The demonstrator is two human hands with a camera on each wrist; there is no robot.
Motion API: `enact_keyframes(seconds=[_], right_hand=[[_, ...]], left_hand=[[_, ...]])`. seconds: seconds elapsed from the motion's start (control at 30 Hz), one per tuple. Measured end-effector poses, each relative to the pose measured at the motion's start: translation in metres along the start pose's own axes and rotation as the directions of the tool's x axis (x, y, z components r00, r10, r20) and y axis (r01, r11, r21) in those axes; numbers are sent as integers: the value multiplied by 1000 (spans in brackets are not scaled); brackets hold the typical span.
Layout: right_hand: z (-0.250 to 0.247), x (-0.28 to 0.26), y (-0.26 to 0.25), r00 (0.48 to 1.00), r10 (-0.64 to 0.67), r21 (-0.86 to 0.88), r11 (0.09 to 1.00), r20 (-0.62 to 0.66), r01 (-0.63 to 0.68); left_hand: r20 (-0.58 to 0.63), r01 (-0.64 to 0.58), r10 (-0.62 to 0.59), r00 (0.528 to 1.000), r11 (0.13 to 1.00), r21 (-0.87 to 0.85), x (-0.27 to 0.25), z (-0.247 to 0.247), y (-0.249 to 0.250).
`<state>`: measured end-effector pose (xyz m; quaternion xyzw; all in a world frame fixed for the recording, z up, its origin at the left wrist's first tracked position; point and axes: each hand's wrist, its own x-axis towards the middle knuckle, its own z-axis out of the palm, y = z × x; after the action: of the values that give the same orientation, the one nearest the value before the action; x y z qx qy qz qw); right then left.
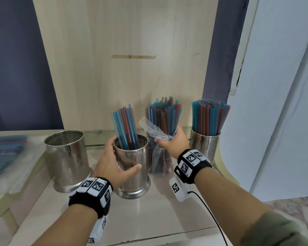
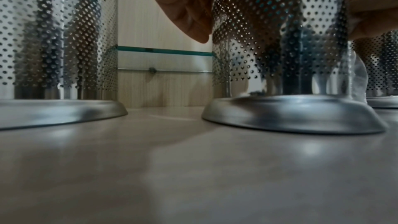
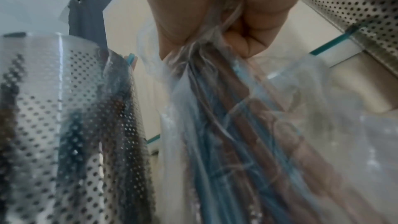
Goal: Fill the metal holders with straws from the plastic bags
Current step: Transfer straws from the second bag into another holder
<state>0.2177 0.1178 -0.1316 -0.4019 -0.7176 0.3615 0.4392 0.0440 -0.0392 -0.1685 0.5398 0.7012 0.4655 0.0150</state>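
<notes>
My left hand [image 1: 112, 162] wraps the middle perforated steel holder [image 1: 132, 167], its fingers [image 2: 189, 11] curled round the far wall and the thumb across the near wall. That holder stands on the pale glossy surface [image 1: 149, 213] and carries a partial bunch of blue and red-brown straws [image 1: 125, 128] leaning left. My right hand [image 1: 172, 142] squeezes a clear plastic bag of blue and red-brown straws [image 1: 161, 144] about mid-height, fingers closed round the crumpled film; the bag stands upright just right of the middle holder, straw tops poking out above my grip. To the left I see an empty perforated steel holder [image 1: 67, 157]. At the right a third perforated steel holder [image 1: 204, 144] is packed full of straws. Far left, blurred, lie more bagged straws [image 1: 7, 150].
</notes>
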Motion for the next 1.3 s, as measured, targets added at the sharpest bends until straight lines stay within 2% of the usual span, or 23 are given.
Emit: enact_keyframes(seconds=[0.1, 0.17, 0.27, 0.33, 0.43, 0.5, 0.6, 0.8, 0.9, 0.97, 1.13, 1.3], right_hand=[[-2, 1, -3, 999, 29, -142, 990, 28, -25], [-1, 5, -4, 992, 92, -273, 960, 83, -66], [2, 9, -3, 953, 258, -536, 833, 156, -138], [4, 10, -2, 937, 311, -638, 756, 157, -144], [3, 12, -4, 954, 279, -600, 783, 107, -162], [2, 11, -5, 984, 178, -582, 803, 34, -125], [2, 10, -10, 999, 38, -460, 887, -29, -47], [5, 22, -21, 991, -1, -153, 988, -133, -20], [11, 28, -21, 993, 26, -53, 998, -113, -32], [15, 31, -19, 992, 60, -72, 995, -111, -68], [15, 37, -16, 987, 14, -155, 987, -160, -39], [2, 39, -22, 992, 0, -206, 978, -122, -26]], left_hand=[[10, -1, 1, 1000, 1000, -4, 1, 0, 0], [8, 1, -1, 1000, 1000, 4, 1, 0, -1], [4, 0, 0, 1000, 1000, 12, 1, 1, -2], [8, 2, -2, 1000, 1000, 12, 1, 1, -2], [7, 2, -2, 1000, 1000, 3, 1, 1, -2], [8, 0, 0, 1000, 1000, 1, 1, 0, -2], [9, 2, -2, 1000, 1000, -2, 1, 0, -2], [12, 8, -8, 1000, 1000, 4, 0, -1, -1], [13, 9, -9, 1000, 1000, 7, 0, -1, -1], [15, 12, -12, 1000, 1000, 2, 0, 0, -1], [18, 16, -16, 1000, 1000, 5, 2, 0, -2], [27, 15, -15, 1000, 1000, -6, 2, -1, -2]])
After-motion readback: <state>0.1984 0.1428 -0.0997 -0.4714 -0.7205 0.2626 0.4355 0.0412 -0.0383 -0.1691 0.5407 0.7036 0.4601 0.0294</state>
